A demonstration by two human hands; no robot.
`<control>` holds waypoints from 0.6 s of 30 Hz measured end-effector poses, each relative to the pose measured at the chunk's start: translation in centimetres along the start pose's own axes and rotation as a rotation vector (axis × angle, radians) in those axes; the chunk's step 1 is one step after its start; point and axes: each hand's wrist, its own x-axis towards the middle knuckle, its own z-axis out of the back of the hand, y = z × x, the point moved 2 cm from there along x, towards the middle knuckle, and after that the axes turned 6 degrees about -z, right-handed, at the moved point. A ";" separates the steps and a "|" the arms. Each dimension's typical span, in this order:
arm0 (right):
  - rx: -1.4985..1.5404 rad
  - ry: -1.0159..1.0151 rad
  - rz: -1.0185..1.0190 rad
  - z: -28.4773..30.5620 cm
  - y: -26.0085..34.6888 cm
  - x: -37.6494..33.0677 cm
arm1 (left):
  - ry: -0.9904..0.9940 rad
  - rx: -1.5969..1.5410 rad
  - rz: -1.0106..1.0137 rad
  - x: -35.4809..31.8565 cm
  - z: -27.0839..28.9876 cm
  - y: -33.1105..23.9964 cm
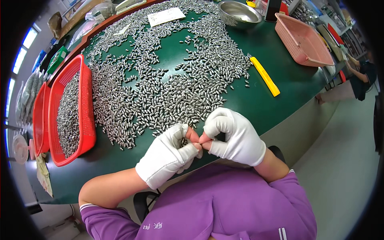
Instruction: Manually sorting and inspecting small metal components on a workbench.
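Note:
My left hand (162, 156) and my right hand (237, 138) meet at the near edge of the green table, both in white gloves with bare thumb and finger tips. Thumb and finger are pinched on each hand, the tips touching around something tiny that is mostly hidden. A few small metal parts (184, 142) show inside the curled left hand. Just beyond my hands spreads a wide heap of small silvery cylindrical metal parts (176, 98).
At the left a red plastic basket (89, 124) holds more metal parts. A yellow utility knife (265, 76) lies right of the heap. Farther back are a steel bowl (240, 13), a pink basket (306, 58) and a white paper slip (166, 17). Another person (362, 78) is at far right.

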 end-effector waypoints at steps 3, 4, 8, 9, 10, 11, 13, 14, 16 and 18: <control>0.048 0.117 -0.034 0.6 -0.2 0.1 | -0.025 0.135 0.052 -0.3 -0.3 -0.6; 0.054 0.162 -0.036 0.8 -0.2 0.2 | -0.014 0.210 0.029 -0.3 -0.3 -0.7; 0.057 0.215 -0.043 1.0 -0.2 0.3 | -0.014 0.402 -0.034 -0.3 -0.3 -0.4; 0.032 0.210 -0.040 1.0 0.0 0.3 | -0.003 0.485 -0.074 -0.1 -0.3 -0.4; -0.014 0.177 -0.028 0.8 0.0 0.3 | -0.006 0.387 -0.075 -0.1 -0.3 -0.2; -0.037 0.115 -0.026 0.6 0.0 0.1 | -0.032 0.291 -0.036 0.0 -0.3 -0.1; -0.078 -0.006 -0.012 0.4 -0.4 -0.1 | -0.068 0.226 -0.052 0.0 -0.3 0.1; -0.093 -0.086 -0.020 0.8 -0.2 -0.2 | -0.115 0.309 -0.102 -0.4 -0.5 -0.1; -0.089 -0.282 0.026 2.1 -0.8 -0.2 | -0.213 0.491 -0.232 -1.5 -1.3 -0.7; -0.343 -0.561 0.080 5.4 -0.8 0.2 | -0.276 0.587 -0.261 -2.8 -1.6 -0.5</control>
